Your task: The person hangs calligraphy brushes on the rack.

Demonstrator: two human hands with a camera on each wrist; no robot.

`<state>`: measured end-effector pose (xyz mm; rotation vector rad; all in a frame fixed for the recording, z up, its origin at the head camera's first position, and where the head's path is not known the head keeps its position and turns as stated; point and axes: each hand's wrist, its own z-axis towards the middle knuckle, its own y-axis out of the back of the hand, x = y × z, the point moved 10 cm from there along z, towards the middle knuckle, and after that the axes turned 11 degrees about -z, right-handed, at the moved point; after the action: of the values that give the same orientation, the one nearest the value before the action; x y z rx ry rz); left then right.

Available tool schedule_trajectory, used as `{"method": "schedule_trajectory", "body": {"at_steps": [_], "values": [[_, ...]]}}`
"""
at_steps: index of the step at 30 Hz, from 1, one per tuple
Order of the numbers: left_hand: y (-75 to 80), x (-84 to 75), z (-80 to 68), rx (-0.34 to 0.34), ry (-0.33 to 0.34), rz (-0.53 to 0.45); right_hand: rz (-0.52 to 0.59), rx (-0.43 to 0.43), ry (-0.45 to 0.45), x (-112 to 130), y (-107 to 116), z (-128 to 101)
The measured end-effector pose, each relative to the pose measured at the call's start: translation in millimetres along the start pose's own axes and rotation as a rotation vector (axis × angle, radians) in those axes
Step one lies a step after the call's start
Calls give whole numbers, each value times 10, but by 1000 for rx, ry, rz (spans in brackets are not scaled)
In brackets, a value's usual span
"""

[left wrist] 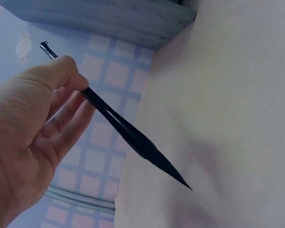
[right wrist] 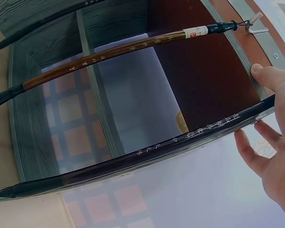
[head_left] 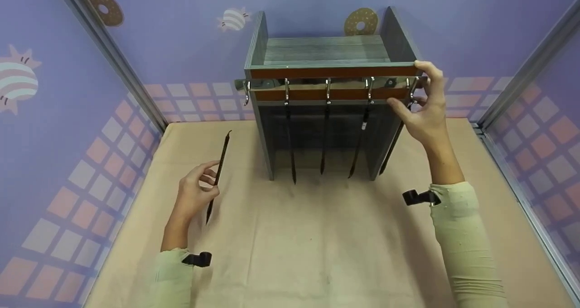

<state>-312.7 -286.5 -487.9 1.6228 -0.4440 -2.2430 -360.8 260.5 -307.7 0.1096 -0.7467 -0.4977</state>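
My left hand (head_left: 192,192) pinches a dark calligraphy brush (head_left: 223,156) by its handle, left of the grey wooden shelf (head_left: 265,131). In the left wrist view the brush (left wrist: 126,133) slants with its dark pointed tip downward and a small hanging loop at the upper end. My right hand (head_left: 428,111) grips the shelf's front right corner, one finger on the top edge and the thumb at the lower edge of the front board. Close by its fingers hangs a black brush (right wrist: 180,142) with white lettering; a brown-handled brush (right wrist: 123,52) hangs beside it.
A metal rail with several hooks (head_left: 328,90) runs across the shelf's brown front board. Several brushes (head_left: 290,145) hang from it; the leftmost hook (head_left: 247,94) carries none. Beige cloth (head_left: 299,244) covers the table, and patterned purple walls (head_left: 190,50) stand on three sides.
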Motion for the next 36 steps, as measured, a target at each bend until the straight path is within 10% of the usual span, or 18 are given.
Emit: {"method": "schedule_trajectory", "body": {"at_steps": [36], "values": [[-370, -1210, 101, -256, -458, -175, 7, 7, 5, 7, -4, 0]]}}
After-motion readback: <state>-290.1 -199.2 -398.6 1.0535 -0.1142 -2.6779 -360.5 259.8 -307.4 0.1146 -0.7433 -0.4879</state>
